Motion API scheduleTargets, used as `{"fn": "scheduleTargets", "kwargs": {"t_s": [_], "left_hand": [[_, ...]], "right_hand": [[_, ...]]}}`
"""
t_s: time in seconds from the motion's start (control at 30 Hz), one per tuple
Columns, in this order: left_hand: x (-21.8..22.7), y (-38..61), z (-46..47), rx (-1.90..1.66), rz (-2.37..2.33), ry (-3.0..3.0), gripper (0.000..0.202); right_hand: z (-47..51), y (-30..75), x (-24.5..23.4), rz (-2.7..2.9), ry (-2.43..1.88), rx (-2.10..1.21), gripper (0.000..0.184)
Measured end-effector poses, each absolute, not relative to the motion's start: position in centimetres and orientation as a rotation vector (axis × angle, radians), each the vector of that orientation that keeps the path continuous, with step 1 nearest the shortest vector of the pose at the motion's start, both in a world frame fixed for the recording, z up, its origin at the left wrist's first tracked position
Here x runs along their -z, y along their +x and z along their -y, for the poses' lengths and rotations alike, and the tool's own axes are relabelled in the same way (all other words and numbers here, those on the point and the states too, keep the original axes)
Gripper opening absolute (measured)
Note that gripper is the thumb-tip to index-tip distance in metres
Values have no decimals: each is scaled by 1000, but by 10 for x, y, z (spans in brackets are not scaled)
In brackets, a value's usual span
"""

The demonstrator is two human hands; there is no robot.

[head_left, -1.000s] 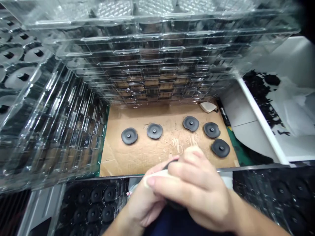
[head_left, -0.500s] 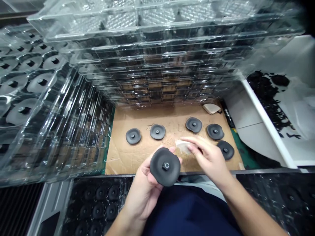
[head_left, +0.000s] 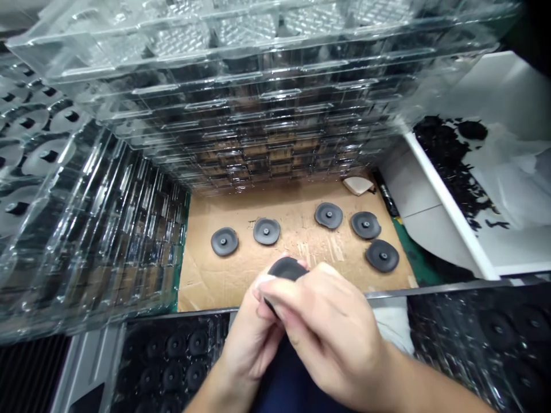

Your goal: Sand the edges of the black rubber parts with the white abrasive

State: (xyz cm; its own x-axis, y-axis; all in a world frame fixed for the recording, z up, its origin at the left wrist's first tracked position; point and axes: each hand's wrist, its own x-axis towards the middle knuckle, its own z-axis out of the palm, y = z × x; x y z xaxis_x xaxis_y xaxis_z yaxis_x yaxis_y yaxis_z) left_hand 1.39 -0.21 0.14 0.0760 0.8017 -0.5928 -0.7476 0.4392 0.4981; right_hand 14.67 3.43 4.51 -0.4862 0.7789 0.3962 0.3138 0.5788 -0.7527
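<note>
My left hand (head_left: 249, 338) is closed on a black round rubber disc (head_left: 284, 268), held above the near edge of a brown cardboard sheet (head_left: 301, 252). My right hand (head_left: 331, 335) lies over the left hand with its fingers curled onto the same disc, hiding most of it. Several similar black discs lie on the cardboard: two at the left (head_left: 224, 241) (head_left: 266, 230) and three at the right (head_left: 329, 215) (head_left: 365, 225) (head_left: 382, 255).
Tall stacks of clear plastic trays stand behind (head_left: 267, 103) and to the left (head_left: 77, 218). Black trays of discs sit at lower left (head_left: 172, 361) and lower right (head_left: 495, 338). A white bin with black scraps (head_left: 456, 160) and a black marker (head_left: 386, 198) are at right.
Half a second ago the left hand showed the disc face up with the right hand apart beside it; now the right hand has come back over the disc and covers it.
</note>
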Motion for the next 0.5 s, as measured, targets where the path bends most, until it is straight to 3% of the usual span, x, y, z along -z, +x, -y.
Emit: {"fn": "scheduleTargets", "kwargs": {"t_s": [0.1,0.27,0.4,0.5], "left_hand": [[1,11,3,-1163,-993,109,45],[0,16,3,-1136,-914,157,60],[0,14,1,-1137,-878,119,53],[2,12,-2,-1166,-832,116,59]], "right_hand": [[-38,143,-44,2144,-831,-1050,21],[-40,137,-42,2026,-947,-686,24],[-29,151,-43,2129,-787,-881,25],[-25,176,-39,2153,-933,-934,23]]}}
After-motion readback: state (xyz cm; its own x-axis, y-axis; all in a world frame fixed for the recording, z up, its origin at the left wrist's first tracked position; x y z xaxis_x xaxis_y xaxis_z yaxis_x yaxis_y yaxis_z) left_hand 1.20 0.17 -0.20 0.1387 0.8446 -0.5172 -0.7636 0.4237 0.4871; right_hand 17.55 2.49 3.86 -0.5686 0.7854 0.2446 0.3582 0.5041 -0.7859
